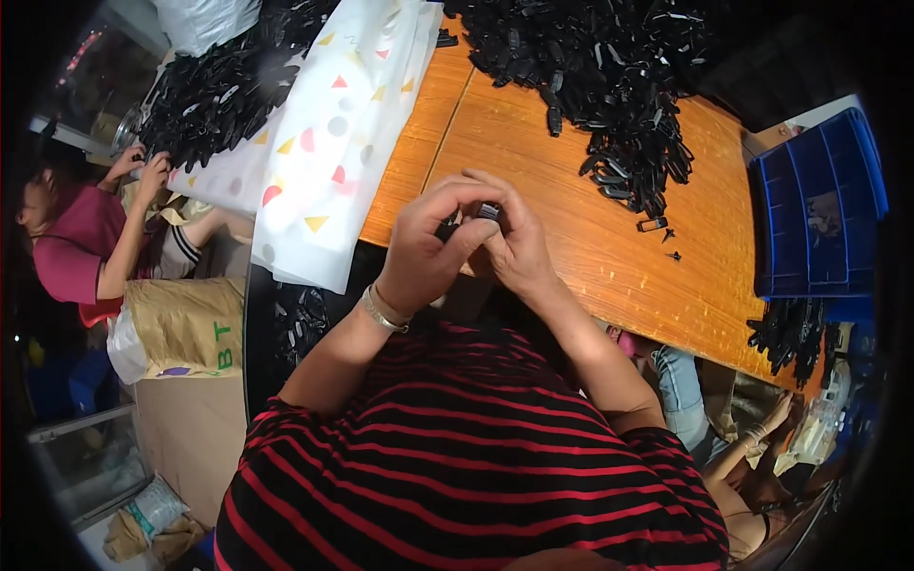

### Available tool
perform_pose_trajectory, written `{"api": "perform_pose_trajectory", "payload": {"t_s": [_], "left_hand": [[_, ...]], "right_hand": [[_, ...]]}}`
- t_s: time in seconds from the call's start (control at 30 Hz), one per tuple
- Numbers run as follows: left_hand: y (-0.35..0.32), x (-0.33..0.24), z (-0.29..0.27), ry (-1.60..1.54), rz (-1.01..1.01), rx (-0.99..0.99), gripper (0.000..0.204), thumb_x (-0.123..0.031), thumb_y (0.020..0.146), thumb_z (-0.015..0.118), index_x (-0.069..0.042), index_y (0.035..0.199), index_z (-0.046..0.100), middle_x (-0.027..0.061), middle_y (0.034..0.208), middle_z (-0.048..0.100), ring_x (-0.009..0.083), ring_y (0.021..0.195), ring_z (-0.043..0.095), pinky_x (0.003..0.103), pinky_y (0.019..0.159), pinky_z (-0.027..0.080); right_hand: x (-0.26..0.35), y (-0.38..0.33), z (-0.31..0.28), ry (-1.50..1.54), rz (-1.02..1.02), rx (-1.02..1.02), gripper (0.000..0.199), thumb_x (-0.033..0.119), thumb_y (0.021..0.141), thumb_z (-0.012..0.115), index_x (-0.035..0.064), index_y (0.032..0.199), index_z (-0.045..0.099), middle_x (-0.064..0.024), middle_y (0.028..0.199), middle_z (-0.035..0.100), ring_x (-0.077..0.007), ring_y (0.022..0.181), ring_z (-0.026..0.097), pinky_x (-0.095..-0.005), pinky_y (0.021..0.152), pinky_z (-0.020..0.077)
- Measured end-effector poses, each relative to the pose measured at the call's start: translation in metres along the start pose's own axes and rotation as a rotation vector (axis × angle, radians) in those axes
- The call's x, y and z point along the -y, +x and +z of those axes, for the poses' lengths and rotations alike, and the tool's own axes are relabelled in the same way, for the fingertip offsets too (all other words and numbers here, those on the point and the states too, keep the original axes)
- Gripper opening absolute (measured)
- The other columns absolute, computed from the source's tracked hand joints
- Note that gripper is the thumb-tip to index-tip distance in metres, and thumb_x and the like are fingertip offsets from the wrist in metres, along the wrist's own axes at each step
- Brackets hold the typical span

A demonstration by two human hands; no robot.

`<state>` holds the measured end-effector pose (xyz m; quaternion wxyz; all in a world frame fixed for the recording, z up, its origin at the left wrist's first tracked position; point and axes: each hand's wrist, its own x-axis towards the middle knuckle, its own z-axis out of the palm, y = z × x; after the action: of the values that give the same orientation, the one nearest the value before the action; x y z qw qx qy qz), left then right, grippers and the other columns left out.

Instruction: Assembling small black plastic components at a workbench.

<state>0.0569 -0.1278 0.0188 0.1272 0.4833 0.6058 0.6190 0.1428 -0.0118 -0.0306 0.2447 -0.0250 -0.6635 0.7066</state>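
Note:
Both my hands meet above the near edge of the wooden table. My left hand is closed, its thumb pressed towards the right fingers, with a dark part showing in its curl. Between the fingertips is a small black plastic piece with a shiny end. My right hand is curled round the same piece from the other side. Fingers hide most of it, so its full shape cannot be made out. A large heap of similar black plastic pieces covers the far part of the table.
A patterned plastic sheet drapes over the table's left side, beside another black heap. Loose bits lie on the wooden table. A blue crate stands right. Another person works at left; a person's arm shows lower right.

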Motion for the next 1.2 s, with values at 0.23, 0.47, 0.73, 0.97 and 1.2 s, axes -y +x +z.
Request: {"api": "perform_pose_trajectory", "payload": {"t_s": [0.23, 0.47, 0.73, 0.97, 1.2], "left_hand": [[-0.003, 0.002, 0.001, 0.083, 0.043, 0.010, 0.015, 0.000, 0.083, 0.062, 0.001, 0.098, 0.063, 0.0070, 0.091, 0.062, 0.0132, 0.076, 0.054, 0.024, 0.069, 0.044], [-0.099, 0.021, -0.089, 0.597, -0.325, 0.136, 0.014, -0.009, 0.082, 0.069, -0.004, 0.094, 0.064, 0.0124, 0.082, 0.063, 0.0291, 0.081, 0.064, 0.036, 0.068, 0.049], [-0.142, 0.000, -0.131, 1.065, -0.661, 0.583, 0.042, -0.022, 0.073, 0.076, -0.005, 0.108, 0.062, 0.0168, 0.103, 0.063, 0.0364, 0.089, 0.063, 0.045, 0.080, 0.051], [-0.001, -0.002, -0.022, 0.497, -0.294, 0.648, 0.023, -0.014, 0.087, 0.064, -0.004, 0.107, 0.063, 0.0168, 0.096, 0.065, 0.0343, 0.091, 0.064, 0.040, 0.077, 0.051], [0.129, 0.074, 0.054, 0.726, 0.082, 0.287, 0.021, -0.009, 0.086, 0.061, -0.010, 0.107, 0.065, 0.0120, 0.095, 0.060, 0.0317, 0.088, 0.061, 0.039, 0.077, 0.050]], "right_hand": [[0.014, -0.008, -0.006, -0.290, -0.090, 0.034, 0.038, 0.016, 0.091, 0.064, 0.0020, 0.125, 0.054, -0.0095, 0.100, 0.065, -0.0171, 0.081, 0.063, -0.0284, 0.073, 0.0502], [0.021, -0.028, -0.066, -0.802, -0.074, 0.042, 0.021, 0.010, 0.081, 0.072, 0.0027, 0.100, 0.068, -0.0132, 0.088, 0.065, -0.0284, 0.080, 0.065, -0.0341, 0.070, 0.0512], [0.046, -0.022, -0.140, -1.413, 0.054, -0.356, 0.018, 0.005, 0.080, 0.070, 0.0030, 0.097, 0.066, -0.0121, 0.096, 0.060, -0.0310, 0.077, 0.064, -0.0398, 0.066, 0.0522], [0.035, -0.007, -0.137, -1.438, -0.039, -0.089, 0.022, -0.003, 0.074, 0.067, 0.0032, 0.095, 0.065, -0.0103, 0.102, 0.057, -0.0307, 0.088, 0.062, -0.0399, 0.070, 0.0534], [0.056, -0.012, -0.137, -1.351, -0.197, 0.002, 0.029, -0.010, 0.067, 0.062, 0.0025, 0.093, 0.064, -0.0096, 0.109, 0.061, -0.0308, 0.097, 0.062, -0.0390, 0.071, 0.0541]]}}
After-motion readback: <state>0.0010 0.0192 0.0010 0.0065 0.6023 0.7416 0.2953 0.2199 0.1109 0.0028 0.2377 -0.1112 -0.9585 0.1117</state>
